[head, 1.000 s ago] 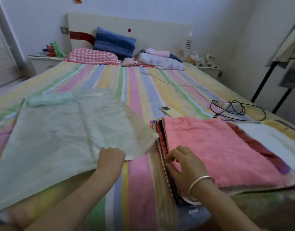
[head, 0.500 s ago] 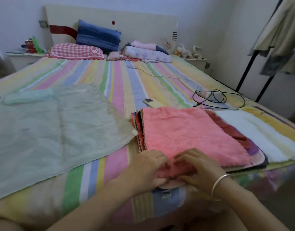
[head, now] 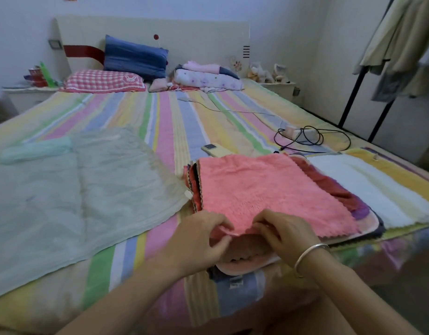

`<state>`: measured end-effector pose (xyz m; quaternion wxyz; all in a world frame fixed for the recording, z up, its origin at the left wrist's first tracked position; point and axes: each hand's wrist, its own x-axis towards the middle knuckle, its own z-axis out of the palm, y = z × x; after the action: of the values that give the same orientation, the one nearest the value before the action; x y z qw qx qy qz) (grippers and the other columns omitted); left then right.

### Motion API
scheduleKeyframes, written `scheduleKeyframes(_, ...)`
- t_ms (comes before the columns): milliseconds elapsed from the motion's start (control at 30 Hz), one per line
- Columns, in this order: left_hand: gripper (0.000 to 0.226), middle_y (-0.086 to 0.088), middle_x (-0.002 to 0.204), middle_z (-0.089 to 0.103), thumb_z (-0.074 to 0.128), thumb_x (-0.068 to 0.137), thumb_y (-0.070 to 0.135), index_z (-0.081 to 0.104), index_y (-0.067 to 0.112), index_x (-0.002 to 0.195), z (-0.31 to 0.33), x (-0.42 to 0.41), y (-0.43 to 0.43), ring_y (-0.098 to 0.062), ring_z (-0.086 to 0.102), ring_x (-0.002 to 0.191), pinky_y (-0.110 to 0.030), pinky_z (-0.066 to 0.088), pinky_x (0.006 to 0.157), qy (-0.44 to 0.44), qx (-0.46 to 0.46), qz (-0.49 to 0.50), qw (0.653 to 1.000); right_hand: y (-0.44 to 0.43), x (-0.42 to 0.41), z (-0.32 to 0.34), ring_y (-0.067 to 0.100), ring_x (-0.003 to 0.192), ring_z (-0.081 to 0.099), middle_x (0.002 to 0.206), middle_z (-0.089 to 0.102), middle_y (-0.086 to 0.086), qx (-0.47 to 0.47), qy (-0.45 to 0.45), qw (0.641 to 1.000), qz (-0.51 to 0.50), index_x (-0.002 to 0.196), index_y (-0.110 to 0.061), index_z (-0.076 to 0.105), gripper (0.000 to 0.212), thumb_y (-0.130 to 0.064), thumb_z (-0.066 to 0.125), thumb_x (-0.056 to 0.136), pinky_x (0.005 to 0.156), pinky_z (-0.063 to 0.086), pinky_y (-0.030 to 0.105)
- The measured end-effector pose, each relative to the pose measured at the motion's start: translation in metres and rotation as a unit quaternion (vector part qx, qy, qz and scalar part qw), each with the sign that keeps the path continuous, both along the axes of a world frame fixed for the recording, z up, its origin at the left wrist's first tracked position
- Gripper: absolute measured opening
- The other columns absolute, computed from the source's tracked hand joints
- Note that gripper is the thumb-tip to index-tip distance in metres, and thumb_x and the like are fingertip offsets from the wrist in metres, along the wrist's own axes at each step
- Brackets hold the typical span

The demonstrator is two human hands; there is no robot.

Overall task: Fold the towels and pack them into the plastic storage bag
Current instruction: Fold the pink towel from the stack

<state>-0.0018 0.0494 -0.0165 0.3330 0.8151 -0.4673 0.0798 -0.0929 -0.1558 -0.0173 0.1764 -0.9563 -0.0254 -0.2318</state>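
Note:
A pink towel lies on top of a stack of several towels on the striped bed. My left hand and my right hand both pinch its near edge and hold that edge a little above the stack. The clear plastic storage bag lies flat on the bed to the left, its corner touching the stack. A white towel lies spread to the right of the stack.
A phone lies just behind the stack, and a black cable with a charger is further back right. Pillows and folded bedding sit at the headboard. A clothes rack stands at the right.
My left hand left the plastic bag and came over to the pink towel. Both hands now pinch its near edge and have raised it off the stack.

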Motion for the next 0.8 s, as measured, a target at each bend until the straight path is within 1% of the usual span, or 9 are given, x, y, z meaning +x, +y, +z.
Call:
scheduleKeyframes(100, 0.037, 0.013, 0.091, 0.065, 0.060, 0.074, 0.052, 0.068, 0.023, 0.094, -0.003, 0.002, -0.004, -0.006, 0.057, 0.089, -0.025, 0.048, 0.077, -0.004, 0.009, 0.022, 1.000, 0.002, 0.002, 0.003, 0.018, 0.054, 0.057, 0.065, 0.064, -0.006, -0.001, -0.039, 0.999, -0.018, 0.089, -0.028, 0.058, 0.030, -0.047, 0.035, 0.089, 0.047, 0.047, 0.035)
scheduleKeyframes(167, 0.028, 0.014, 0.084, 0.067, 0.059, 0.075, 0.046, 0.071, 0.023, 0.086, -0.002, 0.004, -0.006, -0.001, 0.057, 0.082, -0.024, 0.047, 0.072, 0.023, -0.018, 0.044, 0.999, 0.002, 0.001, 0.005, 0.013, 0.056, 0.058, 0.068, 0.064, -0.009, 0.003, -0.034, 0.999, -0.017, 0.090, -0.032, 0.057, 0.027, -0.051, 0.038, 0.089, 0.048, 0.048, 0.033)
scheduleKeyframes(233, 0.015, 0.016, 0.078, 0.069, 0.060, 0.077, 0.034, 0.072, 0.027, 0.082, 0.003, 0.008, -0.010, 0.000, 0.060, 0.078, -0.017, 0.044, 0.068, 0.092, -0.074, 0.069, 0.991, 0.000, 0.000, 0.006, 0.008, 0.064, 0.060, 0.077, 0.065, -0.012, -0.002, -0.016, 1.000, -0.013, 0.095, -0.033, 0.058, 0.020, -0.051, 0.058, 0.085, 0.052, 0.051, 0.027)
scheduleKeyframes(367, 0.016, 0.014, 0.086, 0.072, 0.064, 0.088, 0.017, 0.073, 0.029, 0.086, 0.012, 0.024, -0.019, -0.010, 0.066, 0.085, -0.030, 0.052, 0.078, 0.197, -0.180, 0.069, 0.961, -0.021, 0.002, 0.005, 0.023, 0.065, 0.062, 0.080, 0.066, -0.004, -0.084, -0.033, 0.992, -0.084, 0.099, -0.026, 0.062, 0.037, -0.022, 0.082, 0.068, 0.051, 0.052, 0.034)
scheduleKeyframes(433, 0.018, 0.012, 0.085, 0.073, 0.063, 0.092, 0.012, 0.072, 0.027, 0.087, 0.015, 0.032, -0.025, -0.012, 0.067, 0.084, -0.036, 0.054, 0.080, 0.233, -0.226, 0.090, 0.942, -0.041, 0.003, 0.009, 0.029, 0.068, 0.063, 0.080, 0.068, 0.001, -0.080, -0.046, 0.985, -0.148, 0.098, -0.023, 0.066, 0.041, -0.007, 0.081, 0.063, 0.057, 0.052, 0.036)
scheduleKeyframes(533, 0.026, 0.012, 0.075, 0.070, 0.059, 0.094, 0.008, 0.070, 0.028, 0.081, 0.019, 0.044, -0.035, -0.008, 0.064, 0.076, -0.033, 0.053, 0.074, 0.279, -0.288, 0.134, 0.906, -0.072, 0.000, 0.020, 0.031, 0.079, 0.064, 0.086, 0.070, 0.006, -0.052, -0.055, 0.970, -0.233, 0.104, -0.018, 0.066, 0.049, 0.005, 0.074, 0.061, 0.068, 0.053, 0.039)
scheduleKeyframes(633, 0.019, -0.001, 0.085, 0.072, 0.058, 0.096, 0.016, 0.070, 0.025, 0.086, 0.020, 0.054, -0.043, -0.013, 0.065, 0.080, -0.040, 0.055, 0.075, 0.318, -0.319, 0.159, 0.878, -0.096, -0.003, 0.027, 0.032, 0.093, 0.063, 0.099, 0.070, 0.006, 0.040, -0.046, 0.960, -0.274, 0.107, -0.019, 0.065, 0.049, 0.006, 0.069, 0.064, 0.080, 0.048, 0.037)
scheduleKeyframes(700, 0.016, -0.012, 0.090, 0.072, 0.058, 0.096, 0.021, 0.071, 0.026, 0.088, 0.020, 0.060, -0.045, -0.019, 0.066, 0.081, -0.047, 0.056, 0.077, 0.325, -0.332, 0.166, 0.870, -0.111, -0.001, 0.025, 0.028, 0.091, 0.063, 0.096, 0.070, 0.003, 0.146, -0.046, 0.946, -0.287, 0.100, -0.026, 0.066, 0.038, 0.000, 0.069, 0.072, 0.082, 0.049, 0.035)
scheduleKeyframes(800, 0.019, 0.000, 0.082, 0.073, 0.057, 0.097, 0.020, 0.071, 0.026, 0.086, 0.024, 0.065, -0.045, -0.017, 0.068, 0.080, -0.039, 0.056, 0.073, 0.326, -0.356, 0.178, 0.857, -0.129, 0.004, 0.022, 0.020, 0.083, 0.065, 0.084, 0.069, 0.000, 0.282, -0.076, 0.918, -0.269, 0.085, -0.026, 0.064, 0.021, -0.005, 0.065, 0.085, 0.082, 0.051, 0.034)
